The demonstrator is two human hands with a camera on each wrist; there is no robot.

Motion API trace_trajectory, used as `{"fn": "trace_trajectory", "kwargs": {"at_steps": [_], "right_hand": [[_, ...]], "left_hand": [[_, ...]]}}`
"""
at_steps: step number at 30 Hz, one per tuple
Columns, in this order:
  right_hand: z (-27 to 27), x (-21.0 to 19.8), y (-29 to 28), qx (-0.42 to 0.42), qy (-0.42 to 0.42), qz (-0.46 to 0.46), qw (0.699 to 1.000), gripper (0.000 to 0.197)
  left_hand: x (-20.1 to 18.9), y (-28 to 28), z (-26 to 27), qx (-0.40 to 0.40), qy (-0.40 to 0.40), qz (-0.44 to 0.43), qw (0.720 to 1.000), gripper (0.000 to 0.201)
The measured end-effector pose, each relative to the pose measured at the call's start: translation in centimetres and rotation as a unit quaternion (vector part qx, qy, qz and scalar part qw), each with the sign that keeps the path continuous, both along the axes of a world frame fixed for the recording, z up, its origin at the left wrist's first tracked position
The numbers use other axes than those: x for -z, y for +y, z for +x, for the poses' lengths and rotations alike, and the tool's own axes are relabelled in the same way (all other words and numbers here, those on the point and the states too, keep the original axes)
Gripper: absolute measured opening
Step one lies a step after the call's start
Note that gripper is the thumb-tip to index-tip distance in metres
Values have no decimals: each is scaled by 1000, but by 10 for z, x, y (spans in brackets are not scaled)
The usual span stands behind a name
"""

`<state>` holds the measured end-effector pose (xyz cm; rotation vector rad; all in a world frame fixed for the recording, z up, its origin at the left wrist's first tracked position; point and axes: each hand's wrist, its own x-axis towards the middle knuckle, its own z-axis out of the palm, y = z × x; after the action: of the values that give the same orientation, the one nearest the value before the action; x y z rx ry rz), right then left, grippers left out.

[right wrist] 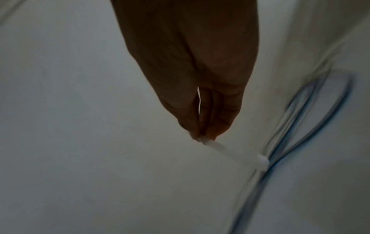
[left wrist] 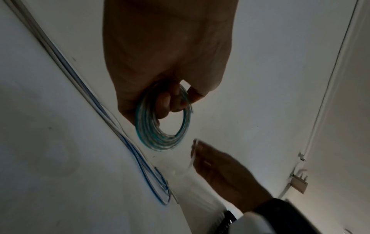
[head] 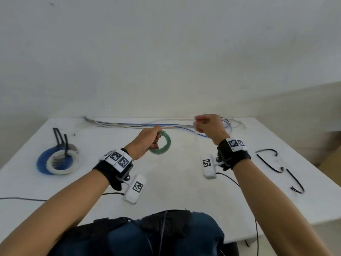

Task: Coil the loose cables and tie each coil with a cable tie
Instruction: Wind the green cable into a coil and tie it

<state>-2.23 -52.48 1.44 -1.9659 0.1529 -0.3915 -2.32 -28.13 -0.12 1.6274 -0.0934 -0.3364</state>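
Note:
My left hand grips a green cable coil above the middle of the white table; in the left wrist view its fingers curl through the green coil. My right hand is raised to the right of it, blurred, its fingertips pinching a white cable tie. In the right wrist view the white cable tie sticks out from the pinched fingertips. Loose white and blue cables lie along the table's far edge.
A blue and a white coil lie stacked at the left with black cable ties standing up from them. Black cable ties lie on the right of the table. A wall stands behind the table.

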Motion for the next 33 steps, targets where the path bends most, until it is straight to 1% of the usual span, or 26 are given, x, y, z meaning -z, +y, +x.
{"fn": "trace_trajectory", "kwargs": {"at_steps": [1,2,3,5,6,8,10,12,14,17,18,22,24,28,30,33], "right_hand": [[3,-9,26,-63,-3,88,994,22],[6,-17,51,-120,-2,156,980,19],[7,-24,73,-169,0,201,965,15],[10,-33,111,-240,3,252,938,13],[13,-35,129,-260,4,261,930,12],[18,-33,160,-280,3,257,925,9],[23,-31,190,-292,-7,240,926,8],[26,-26,217,-308,-26,223,924,8],[29,-22,240,-325,-52,191,925,8],[36,-18,270,-350,-86,140,922,9],[39,-17,279,-354,-96,134,921,9],[49,-12,315,-373,-112,143,910,6],[52,-7,332,-382,-125,143,904,7],[57,3,346,-378,-147,152,901,12],[62,4,343,-366,-156,157,904,14],[72,0,334,-364,-162,169,902,10]], "left_hand": [[-1,7,3,-17,0,-3,1000,35],[-3,15,6,-33,-1,-6,999,35],[-6,23,9,-46,-4,-11,999,34],[-11,41,14,-79,-9,-24,997,34],[-14,51,16,-98,-15,-28,995,34],[-19,73,19,-137,-25,-30,990,33],[-21,98,20,-173,-36,-11,984,33],[-18,124,20,-203,-51,0,978,29],[-12,148,20,-234,-65,-7,970,24],[-7,181,20,-291,-75,-3,954,29],[-6,190,21,-308,-80,-2,948,30],[-3,221,23,-355,-82,10,931,21],[1,234,26,-364,-70,0,929,25],[5,247,42,-359,-62,-46,930,22],[4,245,55,-364,-78,-76,925,22],[-4,236,70,-353,-127,-96,922,18]]}}
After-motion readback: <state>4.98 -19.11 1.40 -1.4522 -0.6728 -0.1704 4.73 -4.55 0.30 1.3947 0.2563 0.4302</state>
